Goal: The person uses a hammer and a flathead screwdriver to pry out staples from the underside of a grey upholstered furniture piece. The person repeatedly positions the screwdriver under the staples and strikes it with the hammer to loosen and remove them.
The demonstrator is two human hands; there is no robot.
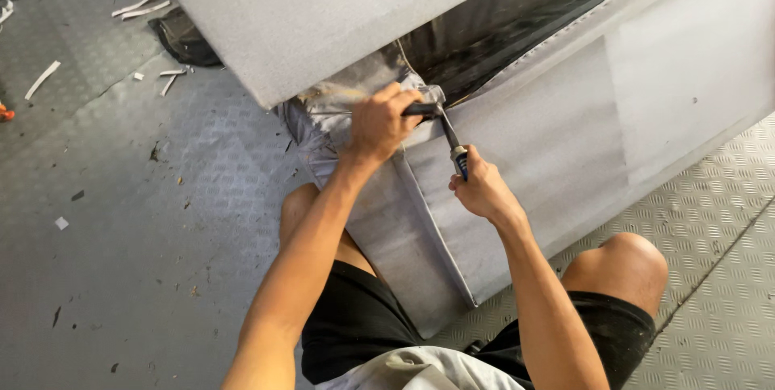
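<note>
A large piece of furniture covered in grey fabric (pixel 557 123) lies tilted on the floor between my knees. My left hand (pixel 379 125) is closed on a dark tool (pixel 421 109) pressed at the seam where the grey fabric meets black lining (pixel 517 14). My right hand (pixel 482 188) grips the blue and silver handle of a hammer (pixel 458 157). The hammer's shaft angles up toward the dark tool in my left hand. A flat grey padded panel (pixel 307 10) juts out above both hands.
Grey patterned metal flooring (pixel 121 220) spreads to the left and right. White scraps (pixel 141 8) and small debris lie scattered at the upper left. A dark bundle (pixel 182 39) sits under the panel's edge. My bare knees and black shorts (pixel 355 321) fill the bottom.
</note>
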